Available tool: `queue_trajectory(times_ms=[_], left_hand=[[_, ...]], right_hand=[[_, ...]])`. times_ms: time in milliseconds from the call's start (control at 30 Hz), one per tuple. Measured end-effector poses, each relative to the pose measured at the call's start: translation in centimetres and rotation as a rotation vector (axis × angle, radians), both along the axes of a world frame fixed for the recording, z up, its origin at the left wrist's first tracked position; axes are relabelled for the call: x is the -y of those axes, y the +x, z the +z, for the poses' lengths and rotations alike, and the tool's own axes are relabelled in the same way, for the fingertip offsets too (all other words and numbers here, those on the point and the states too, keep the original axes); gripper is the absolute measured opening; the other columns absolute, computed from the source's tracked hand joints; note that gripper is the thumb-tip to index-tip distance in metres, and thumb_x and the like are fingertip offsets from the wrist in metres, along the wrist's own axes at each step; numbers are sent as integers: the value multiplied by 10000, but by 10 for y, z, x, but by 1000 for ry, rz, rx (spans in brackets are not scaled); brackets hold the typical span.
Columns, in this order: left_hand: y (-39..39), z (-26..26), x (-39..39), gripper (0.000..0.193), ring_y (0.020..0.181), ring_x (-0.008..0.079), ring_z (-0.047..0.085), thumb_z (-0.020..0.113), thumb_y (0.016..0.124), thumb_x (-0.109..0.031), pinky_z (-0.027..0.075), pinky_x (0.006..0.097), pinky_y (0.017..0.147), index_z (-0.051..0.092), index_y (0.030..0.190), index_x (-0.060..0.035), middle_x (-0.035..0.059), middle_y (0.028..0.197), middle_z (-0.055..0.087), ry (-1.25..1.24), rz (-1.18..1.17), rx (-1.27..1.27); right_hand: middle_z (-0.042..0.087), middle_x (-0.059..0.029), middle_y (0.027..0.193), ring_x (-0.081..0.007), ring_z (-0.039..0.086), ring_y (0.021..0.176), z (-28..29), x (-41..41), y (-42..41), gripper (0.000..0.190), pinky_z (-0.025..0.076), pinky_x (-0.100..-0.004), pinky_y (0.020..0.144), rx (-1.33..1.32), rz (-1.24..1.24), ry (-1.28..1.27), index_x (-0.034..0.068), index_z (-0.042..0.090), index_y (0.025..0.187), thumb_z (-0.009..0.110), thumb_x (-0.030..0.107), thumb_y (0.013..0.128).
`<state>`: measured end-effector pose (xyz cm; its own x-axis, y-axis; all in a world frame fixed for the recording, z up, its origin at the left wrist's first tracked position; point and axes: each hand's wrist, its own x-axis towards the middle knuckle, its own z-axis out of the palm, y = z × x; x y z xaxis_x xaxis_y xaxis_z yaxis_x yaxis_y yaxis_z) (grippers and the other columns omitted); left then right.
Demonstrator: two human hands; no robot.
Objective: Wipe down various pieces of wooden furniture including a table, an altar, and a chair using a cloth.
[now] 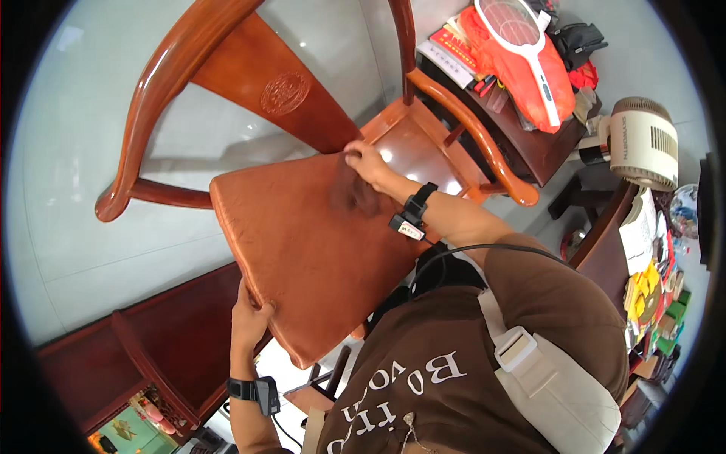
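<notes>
A brown leather-look seat cushion (283, 244) is held tilted above the seat of a glossy reddish wooden armchair (420, 142). My left hand (249, 318) grips the cushion's near left edge, with the thumb on top and the fingers largely hidden beneath. At the far edge, near the foot of the carved backrest, my right hand (366, 164) has hold of the cushion's border. Its shadow falls on the cover. Part of the bare wooden seat shows past my right hand; the cushion hides the rest.
A curved armrest (471, 130) rises on the right. Behind it, a dark side table (544, 153) bears a white electric fly swatter (533, 62), red cloth and books. A beige appliance (644, 142) stands at right. Dark wooden furniture (170, 335) lies at lower left.
</notes>
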<state>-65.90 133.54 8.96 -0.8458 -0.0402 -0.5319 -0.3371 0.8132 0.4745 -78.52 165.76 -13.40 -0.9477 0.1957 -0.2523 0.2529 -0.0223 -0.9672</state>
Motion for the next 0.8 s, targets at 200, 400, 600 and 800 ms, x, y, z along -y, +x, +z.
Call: queue_trajectory(times_ms=[200, 400, 600, 800], left_hand=[[-24, 7, -22, 792, 895, 219, 647, 663, 802, -110, 515, 313, 782, 210, 1433, 48, 191, 1049, 634, 57, 59, -40], [-86, -8, -41, 709, 1041, 202, 579, 662, 871, -228, 462, 328, 896, 294, 1409, 50, 151, 1180, 587, 268, 161, -212], [-138, -33, 20, 602, 1081, 225, 542, 539, 909, -477, 428, 367, 877, 493, 1272, 1, 134, 1219, 557, 349, 728, -222], [-188, 36, -31, 437, 1110, 281, 491, 619, 897, -222, 375, 421, 962, 474, 1233, 18, 172, 1233, 497, -541, 238, -1486]], right_hand=[[533, -170, 1042, -353, 520, 974, 72, -131, -39, 285, 436, -423, 836, -609, -268, 773, 67, 572, 1083, 634, 129, 812], [496, -171, 1152, -326, 497, 1052, -26, -222, -37, 538, 439, -462, 833, -64, -81, 1530, 68, 478, 1223, 691, 228, 755], [506, -178, 1090, -354, 515, 1039, -16, -225, -88, 663, 450, -488, 838, 77, -61, 1253, 11, 458, 1226, 725, 311, 699], [532, -203, 1031, -389, 532, 995, -27, -248, -94, 571, 455, -466, 860, -25, -117, 1001, -18, 510, 1145, 704, 276, 695]])
